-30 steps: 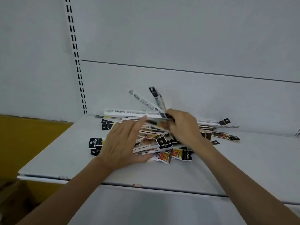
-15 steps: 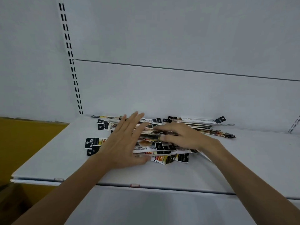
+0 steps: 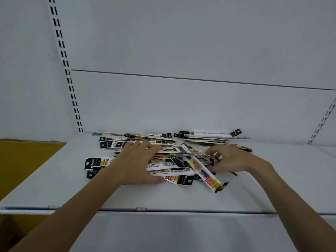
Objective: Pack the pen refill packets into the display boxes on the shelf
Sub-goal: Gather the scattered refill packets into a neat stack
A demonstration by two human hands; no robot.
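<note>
A loose pile of pen refill packets (image 3: 174, 162), long white strips with black and yellow-red ends, lies on the white shelf (image 3: 181, 197). My left hand (image 3: 134, 164) covers the pile's left part. Its fingertips curl down over the far side of a bunch and its thumb lies at the near side. My right hand (image 3: 231, 159) is at the pile's right edge, fingers curled, pinching packet ends. One packet (image 3: 203, 171) lies diagonally across the top. No display box shows in this view.
A white back panel rises behind the shelf, with a slotted upright (image 3: 69, 79) on the left and another (image 3: 321, 122) at far right. A yellow surface (image 3: 21, 160) lies left of the shelf. The shelf's front edge (image 3: 141, 209) runs below my forearms.
My right hand dropped the raised packets and moved from the pile's middle to its right edge. My left hand's straight fingers curled onto the pile. One packet now lies diagonally on top.
</note>
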